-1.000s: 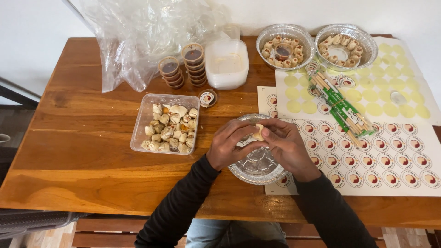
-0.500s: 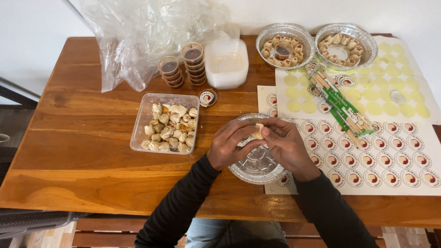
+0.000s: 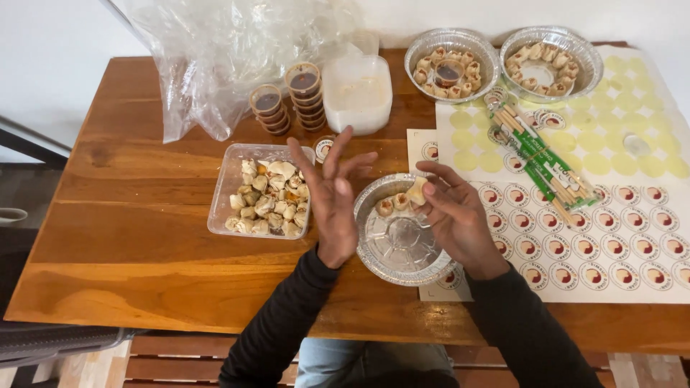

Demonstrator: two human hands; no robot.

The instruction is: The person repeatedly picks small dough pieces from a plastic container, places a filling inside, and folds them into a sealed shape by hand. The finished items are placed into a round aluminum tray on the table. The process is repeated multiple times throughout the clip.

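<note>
A round foil tray [image 3: 397, 248] sits on the wooden table in front of me, with two dumplings along its far rim. My right hand [image 3: 454, 215] pinches a third dumpling [image 3: 417, 190] at the tray's far edge. My left hand [image 3: 330, 194] hovers with fingers spread and holds nothing, between the foil tray and a clear plastic box [image 3: 222, 197] filled with several dumplings.
Two filled foil trays [image 3: 451, 41] [image 3: 550, 37] stand at the back right. Sticker sheets [image 3: 618, 237] and wrapped chopsticks [image 3: 543, 165] lie on the right. Stacked sauce cups [image 3: 305, 93], a white lidded tub [image 3: 357, 92] and crumpled plastic bags [image 3: 215, 50] sit at the back.
My left hand has let go and lifted left with its fingers spread. My right hand stays at the tray's far rim with a dumpling.
</note>
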